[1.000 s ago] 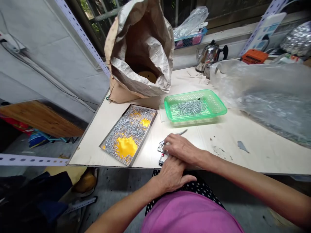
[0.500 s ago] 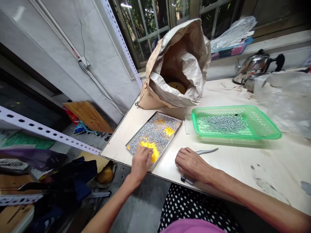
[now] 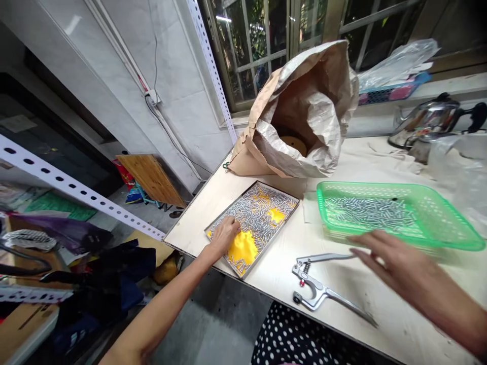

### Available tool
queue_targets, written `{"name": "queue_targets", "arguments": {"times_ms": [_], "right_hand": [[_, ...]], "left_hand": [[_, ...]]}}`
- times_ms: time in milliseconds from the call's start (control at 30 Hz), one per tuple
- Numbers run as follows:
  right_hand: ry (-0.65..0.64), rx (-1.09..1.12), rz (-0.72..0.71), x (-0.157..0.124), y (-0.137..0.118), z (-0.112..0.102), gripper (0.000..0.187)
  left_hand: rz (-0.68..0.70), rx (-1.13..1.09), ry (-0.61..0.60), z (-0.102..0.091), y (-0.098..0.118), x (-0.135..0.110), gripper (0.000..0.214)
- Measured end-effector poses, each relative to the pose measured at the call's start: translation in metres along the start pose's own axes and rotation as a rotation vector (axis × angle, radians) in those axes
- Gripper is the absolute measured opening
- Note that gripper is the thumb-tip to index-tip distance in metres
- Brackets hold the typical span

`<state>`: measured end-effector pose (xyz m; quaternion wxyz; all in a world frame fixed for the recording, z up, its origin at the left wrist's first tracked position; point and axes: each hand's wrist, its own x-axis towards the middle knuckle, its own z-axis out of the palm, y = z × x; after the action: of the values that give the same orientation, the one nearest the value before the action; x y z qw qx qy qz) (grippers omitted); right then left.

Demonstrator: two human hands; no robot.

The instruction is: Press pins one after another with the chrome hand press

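Note:
My left hand [image 3: 227, 234] is at the left side of a shallow tray [image 3: 279, 232], its fingers curled down into many small silver metal pins [image 3: 249, 213]. What the fingertips hold, if anything, is hidden. A bare yellow patch [image 3: 243, 247] of the tray's bottom shows beside them. My right hand [image 3: 395, 263], slightly blurred, is held over the table with fingers stretched and thumb apart, nothing seen in it. Its fingertips are by the handle end of silver hand pliers [image 3: 317, 291] with a spring, lying on the table. Just behind is a green plastic basket [image 3: 452, 228] containing more pins.
A large open paper sack [image 3: 258, 132] stands at the back of the table [image 3: 274, 289]. Farther right are a metal kettle [image 3: 429, 119] and clear plastic bags [image 3: 464, 172]. A perforated metal post [image 3: 213, 66] rises at the table's far left corner.
My right hand has moved right, off the pliers, and its fingers have stretched out. The pliers now show fully. My left hand has shifted slightly back and left along the tray.

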<state>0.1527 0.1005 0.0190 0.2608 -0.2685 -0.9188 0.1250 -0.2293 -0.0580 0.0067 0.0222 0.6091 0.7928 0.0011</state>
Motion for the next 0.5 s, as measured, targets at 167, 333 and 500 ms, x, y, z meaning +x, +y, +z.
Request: {"name": "queue_targets", "arguments": {"times_ms": [167, 333, 500], "right_hand": [[-0.142, 0.252, 0.117, -0.056, -0.041, 0.034, 0.027], [-0.161, 0.346, 0.241, -0.08, -0.05, 0.038, 0.027], [-0.045, 0.306, 0.31, -0.095, -0.048, 0.038, 0.025]], "left_hand": [[0.006, -0.048, -0.029, -0.002, 0.0, 0.005, 0.026], [-0.063, -0.231, 0.084, -0.006, -0.006, 0.009, 0.023], [-0.297, -0.585, 0.236, -0.018, 0.008, 0.007, 0.017]]}}
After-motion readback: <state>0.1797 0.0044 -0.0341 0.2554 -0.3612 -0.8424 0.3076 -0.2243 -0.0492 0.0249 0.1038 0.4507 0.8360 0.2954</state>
